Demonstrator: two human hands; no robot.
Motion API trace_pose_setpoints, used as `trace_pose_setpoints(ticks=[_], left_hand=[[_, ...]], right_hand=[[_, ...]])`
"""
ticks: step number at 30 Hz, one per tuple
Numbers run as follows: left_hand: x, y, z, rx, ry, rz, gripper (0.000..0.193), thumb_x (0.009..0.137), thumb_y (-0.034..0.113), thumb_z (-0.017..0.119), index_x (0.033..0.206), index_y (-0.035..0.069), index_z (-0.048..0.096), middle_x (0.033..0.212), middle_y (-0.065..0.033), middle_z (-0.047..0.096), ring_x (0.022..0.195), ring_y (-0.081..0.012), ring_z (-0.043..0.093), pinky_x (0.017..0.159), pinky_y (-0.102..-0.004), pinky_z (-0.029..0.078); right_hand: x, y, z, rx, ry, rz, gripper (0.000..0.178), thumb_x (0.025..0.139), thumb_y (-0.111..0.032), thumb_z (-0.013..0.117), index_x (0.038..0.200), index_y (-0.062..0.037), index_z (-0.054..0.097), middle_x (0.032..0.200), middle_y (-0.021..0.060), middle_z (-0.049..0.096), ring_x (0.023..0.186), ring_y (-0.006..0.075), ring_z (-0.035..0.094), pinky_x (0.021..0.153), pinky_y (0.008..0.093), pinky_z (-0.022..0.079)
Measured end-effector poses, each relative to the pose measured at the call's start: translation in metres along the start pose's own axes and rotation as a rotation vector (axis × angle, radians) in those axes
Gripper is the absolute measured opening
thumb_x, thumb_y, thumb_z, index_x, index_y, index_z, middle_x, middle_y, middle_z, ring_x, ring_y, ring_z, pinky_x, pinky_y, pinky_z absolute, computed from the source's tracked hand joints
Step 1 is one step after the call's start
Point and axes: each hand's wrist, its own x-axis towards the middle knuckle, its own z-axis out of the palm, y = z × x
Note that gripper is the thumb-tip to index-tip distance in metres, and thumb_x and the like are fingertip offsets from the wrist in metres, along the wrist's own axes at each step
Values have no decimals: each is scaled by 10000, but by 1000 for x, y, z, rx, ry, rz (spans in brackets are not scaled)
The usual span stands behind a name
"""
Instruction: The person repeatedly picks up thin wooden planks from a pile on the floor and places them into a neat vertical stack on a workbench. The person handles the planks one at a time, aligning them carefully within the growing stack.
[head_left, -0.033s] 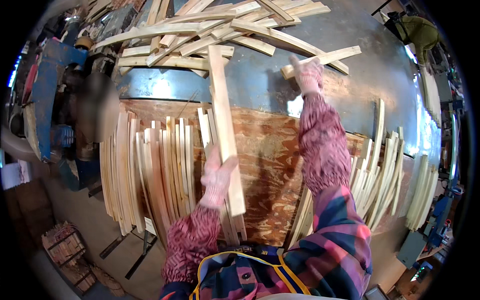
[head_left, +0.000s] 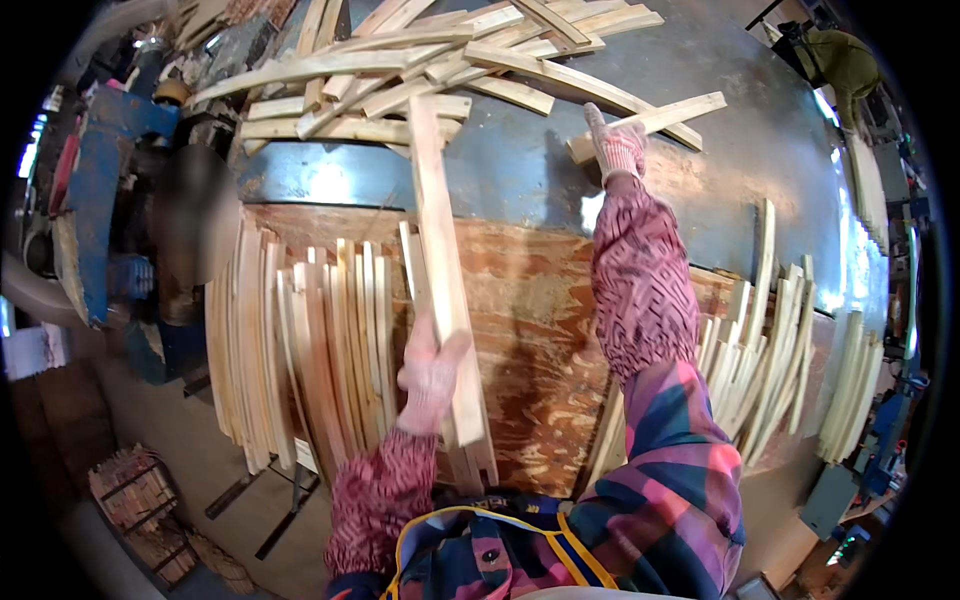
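Observation:
My left hand [head_left: 430, 378], in a pale pink knit glove, is closed around the lower part of a long wooden strip [head_left: 438, 250]. That strip runs away from me, its far end close to a loose pile of strips [head_left: 400, 65]. Farther out to the right, my right hand [head_left: 622, 148], gloved the same way, lies over the near end of another strip [head_left: 682, 112] at the pile's edge. One of its fingers sticks out past the wood while the others appear curled over it; their undersides are hidden.
Upright rows of strips [head_left: 330, 340] line the left side of the brown plywood board [head_left: 535, 330], and more strips [head_left: 760, 340] stand at the right. A grey metal tabletop [head_left: 520, 180] lies beyond. Blue machinery [head_left: 105, 190] is at far left; a person [head_left: 840, 65] is at far right.
The strip in my left hand has shifted slightly left and toward me. My right hand stays at the other strip's end, with one finger more plainly extended.

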Motion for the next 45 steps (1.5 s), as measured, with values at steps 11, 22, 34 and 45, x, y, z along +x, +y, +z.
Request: trace_pose_setpoints(ticks=[11,22,34,45], left_hand=[[-165,-148,-132,1236,199,48,644,799,279,723,1407,212,525,1581,-133,252,1394,-433,293,1126,-517,337],[-68,-112,-58,981,181,480,738,874,481,653,1498,168,413,1517,-168,372,1338,-353,418,1113,-444,372],[-52,-92,-39,-507,-215,-101,523,879,58,673,1374,1,515,1252,-102,621,1108,-214,598,1018,-329,451],[-59,-91,-65,196,6,-27,545,886,182,691,1394,72,524,1386,-133,544,1284,-255,496,1089,-366,383]], right_hand=[[-76,126,53,1520,-567,376,370,889,-90,644,1215,58,548,1047,160,661,926,308,694,801,439,624],[-372,259,-53,605,-1077,-11,513,902,-258,722,1313,8,572,1151,122,690,1064,216,623,963,326,483],[-192,77,-47,5,-660,-697,665,905,-544,593,1370,-73,532,1261,150,615,1124,268,598,906,374,535],[79,46,4,-679,-24,-508,315,934,-275,540,1236,-268,625,1243,56,658,1164,227,630,963,380,505]])
